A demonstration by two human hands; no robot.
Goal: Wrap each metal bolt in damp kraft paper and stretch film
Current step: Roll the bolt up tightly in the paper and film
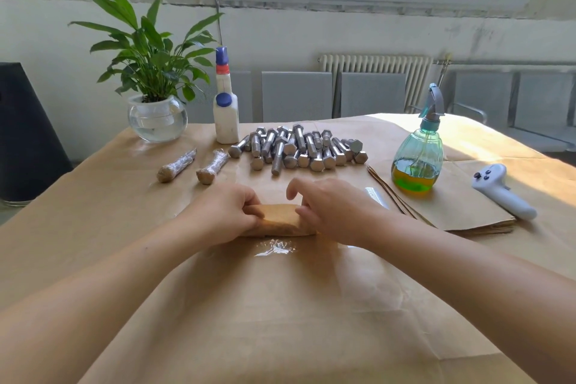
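A kraft-paper roll (279,219) lies across the table's middle, on a clear sheet of stretch film (274,248) that glints in front of it. My left hand (226,212) grips the roll's left end with curled fingers. My right hand (327,209) holds its right end, index finger lifted. The bolt inside is hidden. Behind the hands lies a pile of several bare metal bolts (296,148). Two wrapped bolts (177,165) (213,167) lie to the left of the pile.
A stack of kraft sheets (452,212) lies at right, with a green spray bottle (417,150) and a white controller (501,190) on or beside it. A white glue bottle (226,103) and a potted plant in a glass bowl (156,115) stand at the back left.
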